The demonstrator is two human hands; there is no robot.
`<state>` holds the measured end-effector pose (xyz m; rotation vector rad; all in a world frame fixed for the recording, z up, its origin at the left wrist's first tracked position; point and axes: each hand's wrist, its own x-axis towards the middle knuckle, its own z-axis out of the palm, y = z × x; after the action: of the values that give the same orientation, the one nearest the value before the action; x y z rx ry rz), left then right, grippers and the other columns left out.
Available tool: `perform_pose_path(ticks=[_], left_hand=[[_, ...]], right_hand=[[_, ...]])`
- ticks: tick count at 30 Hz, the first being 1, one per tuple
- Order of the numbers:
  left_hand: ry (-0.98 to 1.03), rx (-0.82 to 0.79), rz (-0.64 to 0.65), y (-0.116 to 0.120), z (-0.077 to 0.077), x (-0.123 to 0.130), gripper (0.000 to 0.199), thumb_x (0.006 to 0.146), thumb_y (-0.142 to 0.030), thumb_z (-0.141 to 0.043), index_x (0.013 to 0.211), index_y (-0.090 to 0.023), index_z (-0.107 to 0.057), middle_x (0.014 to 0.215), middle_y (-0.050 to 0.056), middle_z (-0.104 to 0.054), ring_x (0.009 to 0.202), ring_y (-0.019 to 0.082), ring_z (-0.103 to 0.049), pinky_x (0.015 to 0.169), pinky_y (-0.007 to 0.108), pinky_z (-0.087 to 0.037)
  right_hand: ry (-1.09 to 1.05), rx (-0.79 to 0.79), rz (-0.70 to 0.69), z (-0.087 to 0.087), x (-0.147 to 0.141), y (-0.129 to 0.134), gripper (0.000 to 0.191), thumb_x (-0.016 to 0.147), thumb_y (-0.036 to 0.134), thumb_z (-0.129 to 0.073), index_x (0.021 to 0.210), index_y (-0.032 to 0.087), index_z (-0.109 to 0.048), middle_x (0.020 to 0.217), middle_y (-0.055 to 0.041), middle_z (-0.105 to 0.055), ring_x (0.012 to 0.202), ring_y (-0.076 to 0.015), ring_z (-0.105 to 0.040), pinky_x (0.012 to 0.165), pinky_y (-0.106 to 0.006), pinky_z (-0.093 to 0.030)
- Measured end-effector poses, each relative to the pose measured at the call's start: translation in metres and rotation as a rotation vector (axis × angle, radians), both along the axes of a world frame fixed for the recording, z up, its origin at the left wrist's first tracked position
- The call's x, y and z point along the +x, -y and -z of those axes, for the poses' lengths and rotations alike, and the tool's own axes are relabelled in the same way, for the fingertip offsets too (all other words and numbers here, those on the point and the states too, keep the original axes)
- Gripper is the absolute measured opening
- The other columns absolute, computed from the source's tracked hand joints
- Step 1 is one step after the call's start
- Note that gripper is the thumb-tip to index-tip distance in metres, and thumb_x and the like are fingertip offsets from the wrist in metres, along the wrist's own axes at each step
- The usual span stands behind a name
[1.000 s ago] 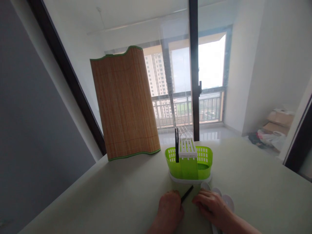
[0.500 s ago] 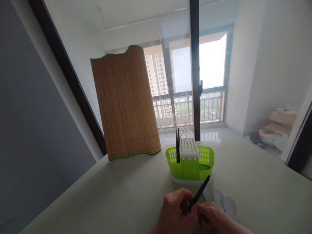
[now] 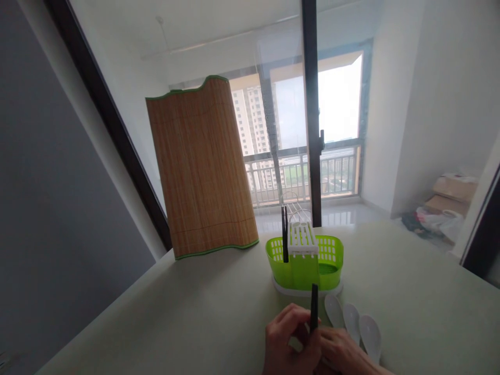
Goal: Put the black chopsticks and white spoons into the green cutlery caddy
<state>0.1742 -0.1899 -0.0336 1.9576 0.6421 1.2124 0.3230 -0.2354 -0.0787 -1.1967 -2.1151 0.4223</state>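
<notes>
A short bundle of black chopsticks stands nearly upright, close in front of me. My left hand is closed around it, thumb and index finger pinching the sticks. Against the left hand, my right hand is closed at the lower part of the same chopsticks; its fingertips are partly hidden. Just beyond both hands is a green cutlery basket with a white base and a white slotted rack on top. More black chopsticks stand at its left side. Three white spoons lie to the right, beside my right hand.
Everything stands on a pale table. A bamboo mat with green edging leans upright at the back left. Behind the table is a glass sliding door with a dark frame. Cardboard boxes and bags lie on the floor at the far right.
The chopsticks in my hands have turned from leaning right to nearly upright. Both hands have shifted slightly, and the leftmost spoon now shows more fully.
</notes>
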Motion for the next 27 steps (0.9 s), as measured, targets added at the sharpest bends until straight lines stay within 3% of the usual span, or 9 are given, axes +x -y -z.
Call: perform_pose_path(ticks=[4, 9, 13, 16, 20, 24, 27], left_hand=[[0.044, -0.035, 0.029, -0.005, 0.001, -0.001, 0.006, 0.074, -0.021, -0.059, 0.073, -0.02, -0.065, 0.066, 0.0, -0.058, 0.052, 0.008, -0.054, 0.048, 0.015, -0.047], [-0.003, -0.137, 0.101, -0.01, -0.005, -0.002, 0.009, 0.079, -0.025, -0.06, 0.078, -0.018, -0.066, 0.073, 0.002, -0.061, 0.057, 0.009, -0.058, 0.049, 0.016, -0.048], [-0.094, -0.071, 0.131, -0.011, -0.017, -0.006, 0.007, 0.078, -0.021, -0.062, 0.08, -0.018, -0.069, 0.077, 0.002, -0.065, 0.063, 0.01, -0.061, 0.051, 0.015, -0.047], [-0.109, 0.041, 0.085, -0.015, -0.036, -0.015, 0.006, 0.079, -0.018, -0.064, 0.081, -0.02, -0.071, 0.076, 0.001, -0.068, 0.067, 0.011, -0.062, 0.058, 0.016, -0.048], [-0.007, 0.149, -0.083, -0.037, -0.08, -0.033, 0.008, 0.083, -0.025, -0.065, 0.085, -0.021, -0.071, 0.081, 0.0, -0.07, 0.068, 0.01, -0.063, 0.06, 0.017, -0.05], [0.099, 0.228, -0.255, -0.084, -0.12, -0.031, 0.015, 0.082, -0.033, -0.067, 0.088, -0.02, -0.071, 0.081, -0.001, -0.07, 0.07, 0.011, -0.063, 0.061, 0.019, -0.052], [0.0, 0.233, -0.334, -0.125, -0.126, -0.013, 0.019, 0.083, -0.035, -0.064, 0.092, -0.019, -0.07, 0.081, 0.0, -0.071, 0.073, 0.013, -0.065, 0.064, 0.021, -0.051]], right_hand=[[0.065, 0.018, 0.045, -0.004, 0.003, 0.001, 0.021, 0.091, 0.029, -0.043, 0.086, 0.02, -0.061, 0.082, -0.009, -0.064, 0.081, -0.0213, -0.061, 0.073, -0.028, -0.045], [0.102, 0.005, 0.039, -0.002, 0.006, -0.002, 0.025, 0.095, 0.033, -0.04, 0.09, 0.021, -0.061, 0.084, -0.0083, -0.064, 0.082, -0.0209, -0.061, 0.074, -0.027, -0.045], [0.148, 0.026, 0.058, 0.002, 0.008, -0.004, 0.023, 0.093, 0.03, -0.04, 0.089, 0.02, -0.06, 0.084, -0.0081, -0.064, 0.082, -0.0211, -0.06, 0.072, -0.027, -0.045], [0.211, 0.04, 0.077, 0.006, 0.012, -0.007, 0.015, 0.087, 0.028, -0.047, 0.084, 0.02, -0.059, 0.08, -0.0068, -0.064, 0.077, -0.0212, -0.059, 0.067, -0.028, -0.043], [0.225, 0.061, 0.075, 0.01, 0.018, -0.008, 0.018, 0.081, 0.022, -0.052, 0.095, 0.023, -0.063, 0.084, -0.004, -0.066, 0.079, -0.0204, -0.06, 0.069, -0.029, -0.041], [0.237, 0.09, 0.073, 0.01, 0.017, -0.008, 0.015, 0.08, 0.018, -0.051, 0.086, 0.023, -0.064, 0.082, -0.0025, -0.066, 0.077, -0.0184, -0.06, 0.067, -0.027, -0.039], [0.26, 0.12, 0.076, 0.01, 0.016, -0.009, 0.013, 0.08, 0.016, -0.051, 0.08, 0.023, -0.062, 0.079, -0.0016, -0.065, 0.076, -0.0174, -0.06, 0.065, -0.027, -0.038]])
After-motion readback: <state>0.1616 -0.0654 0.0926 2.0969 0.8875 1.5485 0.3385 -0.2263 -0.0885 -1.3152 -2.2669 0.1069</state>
